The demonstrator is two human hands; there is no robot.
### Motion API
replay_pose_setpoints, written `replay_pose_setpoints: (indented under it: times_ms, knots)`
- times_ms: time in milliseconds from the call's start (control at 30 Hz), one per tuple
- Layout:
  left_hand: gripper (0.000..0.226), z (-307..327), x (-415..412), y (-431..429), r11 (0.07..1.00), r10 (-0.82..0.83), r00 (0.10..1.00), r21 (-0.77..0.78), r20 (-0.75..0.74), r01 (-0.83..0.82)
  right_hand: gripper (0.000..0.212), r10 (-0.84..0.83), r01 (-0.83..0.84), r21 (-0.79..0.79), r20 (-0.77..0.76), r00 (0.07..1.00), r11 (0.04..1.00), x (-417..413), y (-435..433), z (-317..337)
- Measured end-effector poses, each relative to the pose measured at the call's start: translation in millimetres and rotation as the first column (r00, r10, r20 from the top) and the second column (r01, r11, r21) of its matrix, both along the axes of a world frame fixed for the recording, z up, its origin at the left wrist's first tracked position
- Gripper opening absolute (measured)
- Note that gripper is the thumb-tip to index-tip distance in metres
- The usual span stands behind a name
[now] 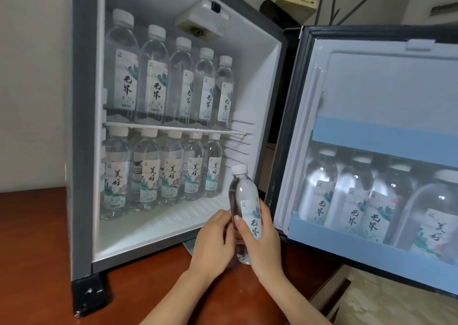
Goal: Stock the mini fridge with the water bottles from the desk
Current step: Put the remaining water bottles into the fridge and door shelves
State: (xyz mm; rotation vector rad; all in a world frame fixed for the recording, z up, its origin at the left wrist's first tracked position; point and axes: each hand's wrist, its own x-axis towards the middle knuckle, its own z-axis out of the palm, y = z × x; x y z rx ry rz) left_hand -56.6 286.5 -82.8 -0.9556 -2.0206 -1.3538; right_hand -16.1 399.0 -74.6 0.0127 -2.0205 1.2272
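I hold one clear water bottle (244,200) with a white cap upright in front of the open mini fridge (81,151), just outside its lower right corner. My right hand (262,240) wraps the bottle's labelled middle. My left hand (213,240) touches its left side and base. Inside, a row of several bottles (171,81) stands on the wire shelf (173,128), and another row (158,173) stands on the fridge floor. The right half of the fridge floor (188,215) is bare.
The fridge door (371,89) hangs open to the right, with several bottles (359,200) in its lower blue rack. The fridge stands on a reddish-brown wooden desk (32,262). A pale wall is at the left. Patterned flooring shows at the lower right.
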Motion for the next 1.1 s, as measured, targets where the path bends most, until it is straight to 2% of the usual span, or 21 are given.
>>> replay_pose_setpoints:
  times_ms: [100,333,467,633,733,833,967,1100]
  knots:
    - [0.036,11.0,11.1,7.8,0.986,-0.011,1.0,0.166,-0.013,0.013,0.07,0.004,-0.002,0.065,-0.03,1.0,0.998,6.2,2.4,18.0]
    - [0.032,85.6,42.0,31.9,0.853,-0.095,0.994,0.511,-0.046,0.105,0.064,0.117,-0.097,0.109,-0.195,0.974,0.989,23.1,8.2,106.9]
    - [0.037,139.0,53.8,44.7,0.869,-0.124,0.972,0.451,-0.198,0.203,0.068,0.071,-0.029,0.133,-0.328,0.942,0.991,30.6,15.6,162.2]
    - [0.032,200.7,51.1,55.9,0.88,-0.189,0.92,0.356,-0.342,0.314,0.057,0.097,-0.013,0.193,-0.43,0.898,0.981,44.8,34.6,224.9]
    - [0.032,228.8,51.4,66.8,0.882,-0.227,0.905,0.318,-0.361,0.348,0.051,0.11,-0.003,0.234,-0.448,0.887,0.972,47.6,46.6,251.8]
    - [0.044,251.8,52.3,80.0,0.868,-0.299,0.893,0.292,-0.338,0.401,0.047,0.15,-0.027,0.26,-0.464,0.873,0.965,48.6,61.9,270.5]
    - [0.053,265.8,47.0,94.6,0.863,-0.371,0.872,0.228,-0.319,0.45,0.063,0.178,-0.05,0.262,-0.492,0.852,0.964,49.8,83.4,278.3]
    - [0.06,259.8,29.9,102.8,0.883,-0.379,0.868,0.155,-0.322,0.443,0.07,0.207,-0.123,0.239,-0.366,0.907,0.963,41.6,98.9,269.0]
